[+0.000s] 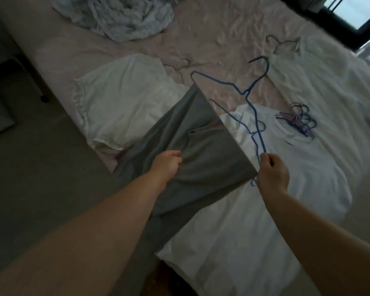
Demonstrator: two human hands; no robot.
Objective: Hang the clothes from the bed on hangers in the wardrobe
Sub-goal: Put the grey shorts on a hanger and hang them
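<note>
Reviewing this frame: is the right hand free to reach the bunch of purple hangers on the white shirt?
Probably not yet. The right hand pinches blue hangers, so it is occupied. The purple hangers lie uncovered on the white shirt just beyond it; nothing blocks the path.

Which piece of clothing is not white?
The grey garment, held up by the left hand. The shirts lying on the bed are white.

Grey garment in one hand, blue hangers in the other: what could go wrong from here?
1. The right hand pinches what look like two blue wire hangers together; they may stay tangled.
2. The left hand grips the grey garment mid-fabric, away from any opening, so threading a hanger could be awkward.
</note>
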